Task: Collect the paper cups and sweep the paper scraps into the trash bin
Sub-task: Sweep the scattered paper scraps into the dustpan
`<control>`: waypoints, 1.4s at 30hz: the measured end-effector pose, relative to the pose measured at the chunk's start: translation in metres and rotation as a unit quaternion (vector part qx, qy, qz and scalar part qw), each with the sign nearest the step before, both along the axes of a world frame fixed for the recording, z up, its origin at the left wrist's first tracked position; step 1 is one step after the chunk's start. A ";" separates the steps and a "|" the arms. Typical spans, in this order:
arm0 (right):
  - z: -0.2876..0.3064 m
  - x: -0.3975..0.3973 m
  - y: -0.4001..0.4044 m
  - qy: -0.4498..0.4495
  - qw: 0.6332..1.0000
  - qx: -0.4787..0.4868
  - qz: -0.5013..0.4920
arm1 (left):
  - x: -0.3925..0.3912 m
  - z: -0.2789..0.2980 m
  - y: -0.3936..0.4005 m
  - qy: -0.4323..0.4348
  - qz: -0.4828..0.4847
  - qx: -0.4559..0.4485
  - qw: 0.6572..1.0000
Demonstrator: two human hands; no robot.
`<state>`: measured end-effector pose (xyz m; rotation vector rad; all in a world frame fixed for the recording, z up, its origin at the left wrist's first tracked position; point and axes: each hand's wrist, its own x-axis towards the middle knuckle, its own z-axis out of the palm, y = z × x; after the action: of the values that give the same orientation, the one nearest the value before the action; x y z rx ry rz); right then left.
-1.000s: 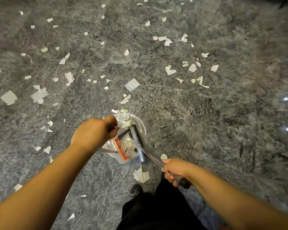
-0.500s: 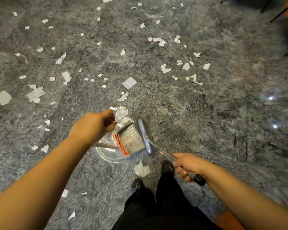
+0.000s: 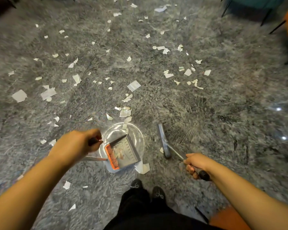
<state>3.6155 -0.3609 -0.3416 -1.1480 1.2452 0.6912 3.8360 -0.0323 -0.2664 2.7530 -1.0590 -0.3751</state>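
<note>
Nearest the camera, the person's black trousers (image 3: pixel 140 211) and two dark shoes (image 3: pixel 146 188) are showing at the bottom of the view, standing on a shaggy grey carpet (image 3: pixel 223 100). Just ahead, the right hand (image 3: pixel 194 164) is curling its fingers round the black-tipped handle of a broom (image 3: pixel 164 141), whose grey head is lying on the carpet to the right of the dustpan, apart from it. The left hand (image 3: pixel 76 145) is gripping the dark handle of the dustpan (image 3: pixel 123 151), fingers wrapped closed around it. The grey dustpan, with an orange comb along its near-left edge, is carrying a few scraps and appears to be hanging over a round, see-through trash bin (image 3: pixel 138 138), though whether they are touching cannot be told. A larger white scrap is lying on the carpet just beside the pan's near corner. Farther out, torn paper scraps (image 3: pixel 133 85) are lying scattered across the carpet in every direction. At the far right edge, dark chair legs (image 3: pixel 269 17) and a blurred orange shape are showing.
</note>
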 end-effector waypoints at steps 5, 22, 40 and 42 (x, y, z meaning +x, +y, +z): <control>-0.007 -0.028 0.001 0.008 1.000 -0.012 0.001 | -0.028 0.007 0.017 -0.006 0.000 0.034 0.999; -0.039 -0.051 0.102 0.029 0.997 -0.007 0.069 | -0.077 -0.023 0.069 0.013 -0.004 0.028 1.000; -0.034 -0.049 0.205 0.000 0.979 0.118 0.168 | -0.090 -0.032 0.105 0.009 -0.002 0.002 1.000; -0.031 -0.054 0.204 0.006 0.979 0.117 0.167 | -0.091 -0.032 0.110 0.003 0.000 -0.002 1.000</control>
<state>3.5613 -0.1569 -0.3722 -1.1669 0.9584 1.0684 3.7450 0.0777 -0.2988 2.7458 -1.0576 -0.3798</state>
